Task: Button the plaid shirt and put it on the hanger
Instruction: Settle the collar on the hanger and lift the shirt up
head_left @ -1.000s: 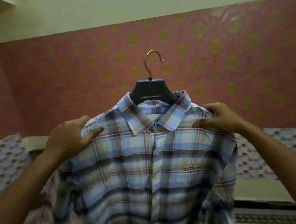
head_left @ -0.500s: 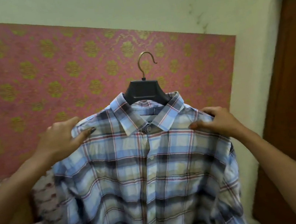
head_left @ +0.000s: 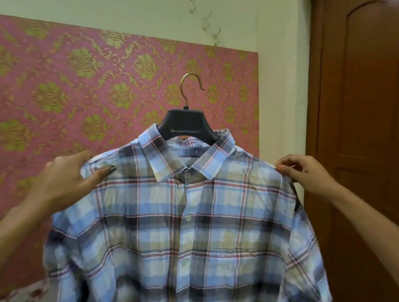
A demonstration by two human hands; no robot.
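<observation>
From my end the plaid shirt (head_left: pixel 180 232) sits on the hanger (head_left: pixel 183 124), held up in the air. Left hand (head_left: pixel 67 179) grips one shoulder, right hand (head_left: pixel 307 175) pinches the other with curled fingers. The hanger's arms are hidden under the cloth, the hem's cut off, and the lower buttons are too blurry to make out.

Left hand (head_left: pixel 67 179): is showing bare, fingers and wrist uncovered.
Left thumbnail (head_left: pixel 110 169): right at the grip, is looking long and dark, as if painted.
Left forearm (head_left: pixel 6 241): behind the grip, is running uncovered to the picture's edge.
Right hand (head_left: pixel 306 173): is showing bare likewise.
Right fingernail (head_left: pixel 281 168): at the grip, is carrying a reddish tint; too small to tell more.
Right forearm (head_left: pixel 390 238): behind the grip, is running uncovered to the lower edge.
</observation>
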